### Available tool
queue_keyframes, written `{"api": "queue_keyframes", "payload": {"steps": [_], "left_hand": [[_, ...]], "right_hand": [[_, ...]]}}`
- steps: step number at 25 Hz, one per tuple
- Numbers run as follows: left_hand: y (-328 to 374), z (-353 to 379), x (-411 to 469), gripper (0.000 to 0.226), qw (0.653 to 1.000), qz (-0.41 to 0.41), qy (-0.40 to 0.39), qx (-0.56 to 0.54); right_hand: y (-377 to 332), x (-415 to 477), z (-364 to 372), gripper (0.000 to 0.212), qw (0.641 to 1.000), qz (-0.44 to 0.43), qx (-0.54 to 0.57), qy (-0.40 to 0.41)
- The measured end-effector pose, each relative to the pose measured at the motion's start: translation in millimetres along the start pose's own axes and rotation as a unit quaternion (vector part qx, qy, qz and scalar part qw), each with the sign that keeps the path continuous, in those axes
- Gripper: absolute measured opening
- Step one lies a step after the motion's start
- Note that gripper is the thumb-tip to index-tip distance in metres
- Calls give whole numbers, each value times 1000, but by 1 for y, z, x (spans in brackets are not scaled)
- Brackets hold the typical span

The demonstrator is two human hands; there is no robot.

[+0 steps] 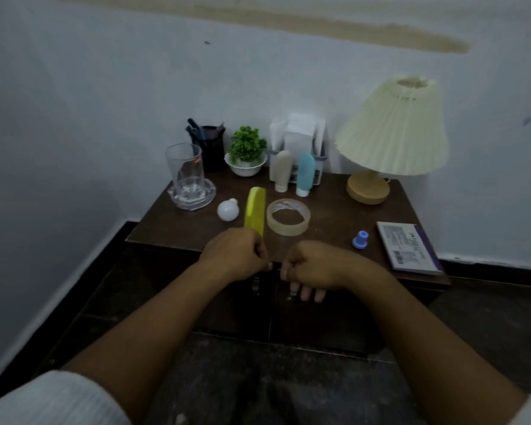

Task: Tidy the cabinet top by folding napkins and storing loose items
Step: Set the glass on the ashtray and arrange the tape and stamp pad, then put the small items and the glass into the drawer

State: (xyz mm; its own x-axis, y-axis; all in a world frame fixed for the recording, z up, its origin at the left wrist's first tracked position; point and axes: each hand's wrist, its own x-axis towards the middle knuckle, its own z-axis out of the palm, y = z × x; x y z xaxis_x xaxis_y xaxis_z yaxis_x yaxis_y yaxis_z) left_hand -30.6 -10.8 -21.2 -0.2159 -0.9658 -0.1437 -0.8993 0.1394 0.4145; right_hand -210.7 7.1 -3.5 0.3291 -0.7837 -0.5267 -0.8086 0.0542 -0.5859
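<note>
Head view: left hand (233,256) and right hand (316,266) sit at the front edge of the dark wooden cabinet top (334,210), fingers curled, thumb against forefinger. Whether either pinches anything cannot be determined. The flat yellow plastic comb (254,210) lies on the top directly beyond the left hand, the nearer one. Its long axis points away toward the wall.

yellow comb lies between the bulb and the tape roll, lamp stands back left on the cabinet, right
No: the head view shows the lamp at the back right of the cabinet, not back left. The yellow comb does lie between the bulb and the tape roll.
</note>
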Motion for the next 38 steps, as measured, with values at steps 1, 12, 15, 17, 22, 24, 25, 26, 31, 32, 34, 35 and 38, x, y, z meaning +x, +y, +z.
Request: {"api": "queue_keyframes", "payload": {"steps": [1, 12, 15, 17, 22, 24, 25, 26, 31, 32, 34, 35, 38], "left_hand": [[-12, 4, -6, 17, 999, -30, -29, 3], [-42, 84, -34, 24, 879, -173, -57, -440], [-40, 96, -43, 27, 844, -180, -51, -502], [-39, 102, -50, 25, 842, -181, -36, -507], [-45, 96, -81, 21, 850, -176, -46, -495], [-50, 92, -95, 20, 855, -170, -62, -487], [-53, 92, -101, 19, 856, -166, -66, -485], [-55, 93, -109, 19, 858, -163, -66, -483], [-67, 97, -135, 14, 875, -151, -56, -457], [-67, 94, -139, 12, 880, -152, -53, -447], [-71, 90, -143, 13, 889, -149, -49, -430], [-76, 89, -146, 16, 893, -150, -48, -421], [-95, 83, -163, 16, 897, -151, -48, -414]], "right_hand": [[-3, 6, 12, 20, 999, 12, -5, -37], [8, 21, 82, 58, 978, 37, 203, 10], [10, 18, 81, 50, 972, 40, 227, 49], [10, 17, 81, 35, 963, 66, 241, 103], [10, 16, 89, 21, 964, 97, 195, 152], [8, 11, 93, 17, 967, 79, 177, 165], [7, 8, 95, 17, 968, 68, 175, 167], [6, 4, 97, 18, 971, 56, 169, 161], [-5, -10, 93, 25, 986, 25, 142, 77], [-6, -12, 92, 26, 987, 27, 147, 53], [-8, -12, 91, 25, 988, 26, 149, 17], [-9, -12, 92, 24, 989, 26, 147, -1], [-14, -10, 100, 23, 984, 17, 162, -67]]}}
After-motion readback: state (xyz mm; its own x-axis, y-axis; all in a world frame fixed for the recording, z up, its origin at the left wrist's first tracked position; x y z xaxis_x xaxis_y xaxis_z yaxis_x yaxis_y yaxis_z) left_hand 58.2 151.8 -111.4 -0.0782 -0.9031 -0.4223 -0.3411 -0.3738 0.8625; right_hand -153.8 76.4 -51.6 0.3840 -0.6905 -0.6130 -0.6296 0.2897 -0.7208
